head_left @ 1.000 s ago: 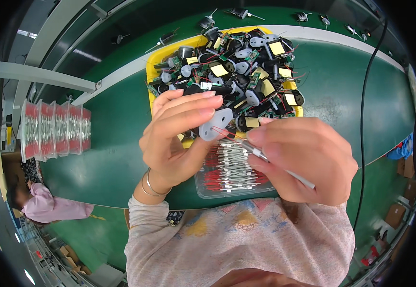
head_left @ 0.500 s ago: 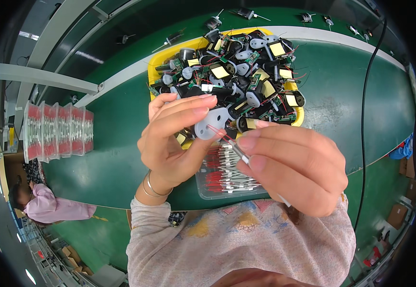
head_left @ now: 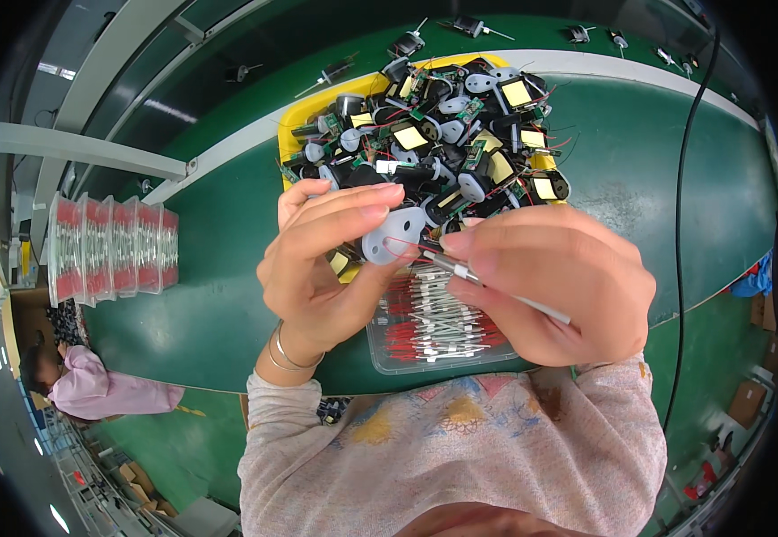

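My left hand (head_left: 317, 255) is closed around a part with a pale, translucent plastic end cap (head_left: 391, 240) that has several round holes. A thin red wire loops from the cap toward my right hand (head_left: 568, 277). Between the right thumb and fingers is a slim white-and-silver stick-like piece (head_left: 536, 306), its narrow end close to the red wire. Whether the tip touches the wire is too small to tell. Under the hands a clear plastic tray (head_left: 398, 366) holds many white leads with red ends. Just beyond, a yellow bin (head_left: 292, 121) is heaped with similar black parts, circuit boards and wires.
Stacked clear trays (head_left: 113, 251) of red-and-white leads stand on the green table (head_left: 621, 134) at left. A black cable (head_left: 680, 224) hangs down at right. More motor-like parts (head_left: 469, 25) lie beyond the white rail. A person in pink (head_left: 107, 385) sits at far left.
My right hand has turned and its fingers have curled in more, so the stick-like piece now lies flatter and shows more of its length. The left hand has barely moved.
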Action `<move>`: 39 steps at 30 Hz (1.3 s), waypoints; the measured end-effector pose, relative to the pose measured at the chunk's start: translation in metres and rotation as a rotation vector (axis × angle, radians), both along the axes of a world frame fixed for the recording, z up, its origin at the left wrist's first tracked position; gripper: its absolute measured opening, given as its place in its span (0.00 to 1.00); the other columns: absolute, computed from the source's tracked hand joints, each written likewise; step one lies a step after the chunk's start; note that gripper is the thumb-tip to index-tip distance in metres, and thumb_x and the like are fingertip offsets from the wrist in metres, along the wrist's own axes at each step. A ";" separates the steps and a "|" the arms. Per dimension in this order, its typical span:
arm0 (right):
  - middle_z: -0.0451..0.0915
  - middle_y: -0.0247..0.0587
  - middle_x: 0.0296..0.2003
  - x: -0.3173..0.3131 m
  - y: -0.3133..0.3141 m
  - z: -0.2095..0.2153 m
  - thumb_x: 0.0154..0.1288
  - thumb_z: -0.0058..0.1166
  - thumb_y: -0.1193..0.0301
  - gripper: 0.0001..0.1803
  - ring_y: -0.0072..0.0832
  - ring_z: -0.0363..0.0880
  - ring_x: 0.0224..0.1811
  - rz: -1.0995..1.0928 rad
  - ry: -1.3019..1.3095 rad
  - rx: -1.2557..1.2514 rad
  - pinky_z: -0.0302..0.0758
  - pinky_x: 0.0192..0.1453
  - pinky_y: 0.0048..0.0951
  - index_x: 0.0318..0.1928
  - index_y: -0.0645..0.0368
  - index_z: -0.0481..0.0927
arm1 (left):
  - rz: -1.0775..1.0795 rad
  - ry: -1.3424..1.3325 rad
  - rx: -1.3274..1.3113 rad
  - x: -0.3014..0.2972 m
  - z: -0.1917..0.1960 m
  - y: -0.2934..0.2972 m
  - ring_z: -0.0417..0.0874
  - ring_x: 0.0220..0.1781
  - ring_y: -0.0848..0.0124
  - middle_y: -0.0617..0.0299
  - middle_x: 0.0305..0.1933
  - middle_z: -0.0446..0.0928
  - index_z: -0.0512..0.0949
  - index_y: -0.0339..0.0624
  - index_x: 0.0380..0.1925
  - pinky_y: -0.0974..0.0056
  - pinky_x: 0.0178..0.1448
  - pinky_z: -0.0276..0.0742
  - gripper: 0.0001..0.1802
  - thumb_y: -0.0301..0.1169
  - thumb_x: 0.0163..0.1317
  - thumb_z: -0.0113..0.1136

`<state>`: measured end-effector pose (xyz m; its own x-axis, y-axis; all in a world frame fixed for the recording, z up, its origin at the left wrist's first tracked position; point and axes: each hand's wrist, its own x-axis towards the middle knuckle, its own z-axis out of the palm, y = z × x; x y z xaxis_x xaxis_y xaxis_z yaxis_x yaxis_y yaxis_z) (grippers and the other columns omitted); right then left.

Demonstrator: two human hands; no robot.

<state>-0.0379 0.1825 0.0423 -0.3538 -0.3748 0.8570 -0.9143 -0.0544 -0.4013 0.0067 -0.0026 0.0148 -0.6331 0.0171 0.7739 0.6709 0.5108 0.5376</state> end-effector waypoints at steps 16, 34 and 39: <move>0.78 0.43 0.27 0.002 0.000 -0.002 0.32 0.68 0.83 0.19 0.34 0.81 0.29 -0.016 0.040 -0.010 0.81 0.32 0.29 0.29 0.66 0.76 | 0.034 0.017 -0.013 0.002 0.002 0.000 0.81 0.41 0.66 0.55 0.38 0.80 0.72 0.41 0.37 0.60 0.51 0.63 0.22 0.23 0.40 0.70; 0.79 0.50 0.30 0.009 -0.002 -0.002 0.38 0.67 0.80 0.19 0.35 0.81 0.28 -0.011 0.117 -0.047 0.81 0.31 0.29 0.34 0.65 0.74 | 0.055 0.026 -0.033 0.007 0.003 -0.001 0.82 0.41 0.66 0.54 0.38 0.81 0.72 0.41 0.37 0.59 0.52 0.63 0.23 0.24 0.39 0.71; 0.79 0.53 0.31 0.011 -0.003 -0.002 0.41 0.65 0.80 0.18 0.36 0.81 0.28 -0.035 0.190 -0.068 0.81 0.33 0.31 0.35 0.67 0.73 | 0.051 0.033 -0.007 0.009 0.003 0.000 0.81 0.41 0.66 0.54 0.38 0.80 0.72 0.41 0.37 0.59 0.52 0.62 0.23 0.23 0.39 0.71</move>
<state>-0.0272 0.1794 0.0408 -0.1955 -0.3041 0.9324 -0.9750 -0.0426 -0.2183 0.0153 -0.0029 0.0183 -0.6074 -0.0091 0.7944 0.6610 0.5489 0.5117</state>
